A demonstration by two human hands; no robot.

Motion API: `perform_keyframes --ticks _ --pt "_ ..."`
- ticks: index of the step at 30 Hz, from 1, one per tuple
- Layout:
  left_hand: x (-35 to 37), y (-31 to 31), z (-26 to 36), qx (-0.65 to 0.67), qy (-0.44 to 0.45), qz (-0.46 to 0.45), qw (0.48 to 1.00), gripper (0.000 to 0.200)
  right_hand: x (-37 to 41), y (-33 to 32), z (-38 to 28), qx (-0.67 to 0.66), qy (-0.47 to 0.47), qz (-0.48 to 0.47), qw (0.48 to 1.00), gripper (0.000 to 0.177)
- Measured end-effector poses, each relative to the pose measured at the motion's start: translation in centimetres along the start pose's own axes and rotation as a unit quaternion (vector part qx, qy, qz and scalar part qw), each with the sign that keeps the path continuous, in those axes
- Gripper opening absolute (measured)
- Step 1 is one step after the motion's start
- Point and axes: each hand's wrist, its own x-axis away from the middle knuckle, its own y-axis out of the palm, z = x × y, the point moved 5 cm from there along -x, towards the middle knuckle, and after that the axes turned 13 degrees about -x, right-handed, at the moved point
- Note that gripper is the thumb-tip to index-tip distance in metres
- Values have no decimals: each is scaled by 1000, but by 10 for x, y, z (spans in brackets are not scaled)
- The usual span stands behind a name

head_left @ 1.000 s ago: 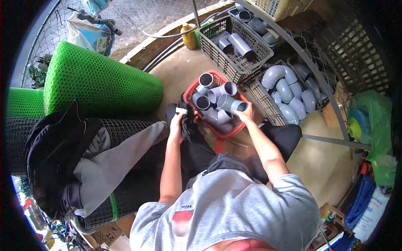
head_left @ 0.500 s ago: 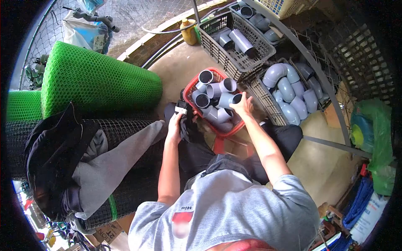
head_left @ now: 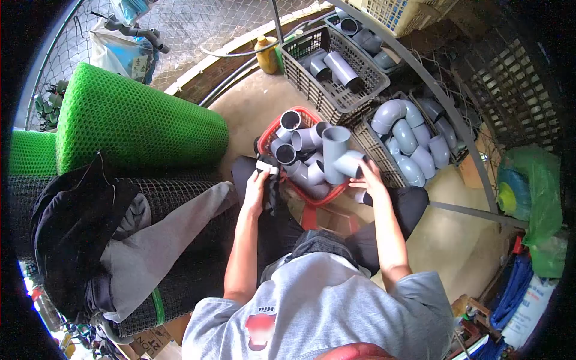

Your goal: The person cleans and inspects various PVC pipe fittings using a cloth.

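Observation:
A grey Y-shaped pipe fitting (head_left: 336,157) is lifted over the right side of the red basket (head_left: 269,133), with my right hand (head_left: 370,181) closed on its side branch. Several more grey pipe fittings (head_left: 305,139) lie jumbled in that basket, which stands between my knees. At the basket's left edge, my left hand (head_left: 256,191) is closed around a black cloth (head_left: 273,198). A small white piece (head_left: 267,167) shows at the top of the cloth, by my fingertips.
Beyond the red basket stands a black crate (head_left: 336,102) with grey pipe pieces. Another crate (head_left: 375,141) to the right holds curved fittings (head_left: 405,137). Rolls of green mesh (head_left: 141,123) and black mesh lie at left, a jacket (head_left: 78,234) draped over them. A yellow bottle (head_left: 267,57) stands behind.
My right hand has raised the fitting out of the pile and turned it, so its whole branched shape shows. My left hand stays beside the basket with the black cloth.

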Motion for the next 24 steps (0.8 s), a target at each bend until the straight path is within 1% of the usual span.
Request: perform_keyframes --ticks 1,2,3,4,5,6,7,8,9,10,11,12,13,14,15,16,17,18,19,20,21,22,23,24 --pt "-5 10 -1 -13 7 -11 1000 30 8 -3 0 -52 0 -25 998 76" --pt "-7 19 -4 -54 9 -12 998 34 13 -9 1 -51 2 -24 998 76" --pt "-4 37 2 -96 10 -14 995 40 18 -12 4 -96 32 -70 992 74" --pt "-7 51 -1 -126 53 -30 990 49 20 -15 6 -141 59 -116 981 73" --pt "-11 64 -5 -155 96 -47 982 59 16 -24 6 -142 59 -115 981 73" --pt "-16 79 -11 -155 84 -103 979 74 11 -28 11 -151 82 -211 962 75" --pt "-18 97 -11 -103 93 -166 976 81 18 -21 8 -158 103 -304 934 77" --pt "-16 114 -15 -73 80 -220 969 83 20 -17 11 -160 101 -301 935 77" --pt "-9 131 -7 -42 69 -273 958 85 32 0 4 -137 76 -217 963 83" --pt "-3 143 5 -62 97 -283 952 86 36 5 -4 -113 51 -131 984 89" --pt "3 154 13 -80 123 -291 945 86 5 -3 8 -61 54 -139 987 98" --pt "-12 151 -26 -123 120 -254 952 105 18 7 -2 -40 -2 -97 994 90" --pt "-9 156 -29 -129 92 -239 958 104 34 19 -13 -20 -60 -55 996 81" --pt "-12 161 -41 -115 45 -236 964 103 16 12 2 15 -54 -38 998 107" --pt "-15 164 -59 -101 -6 -233 967 101 34 25 -14 128 -90 51 986 107" --pt "-19 168 -77 -102 -8 -233 967 101 18 19 -4 124 -135 63 981 104" --pt "-30 168 -93 -142 17 -157 977 101 1 13 3 120 -183 74 973 101" --pt "-34 166 -92 -180 41 -79 980 100 -1 9 1 121 -182 72 973 101" --pt "-34 169 -91 -218 -13 -107 970 103 -4 8 3 150 -160 61 974 97" --pt "-42 169 -98 -276 26 -48 960 104 -6 10 8 179 -137 50 973 93" --pt "-46 170 -110 -331 60 11 942 105 0 20 9 233 -186 31 954 85" --pt "-40 174 -99 -277 7 -16 961 104 6 25 9 223 -175 12 959 85" --pt "-42 175 -97 -307 -4 -12 952 99 7 30 5 212 -167 -8 963 85" --pt "-45 176 -97 -347 6 2 938 96 1 32 6 215 -166 -8 962 85"
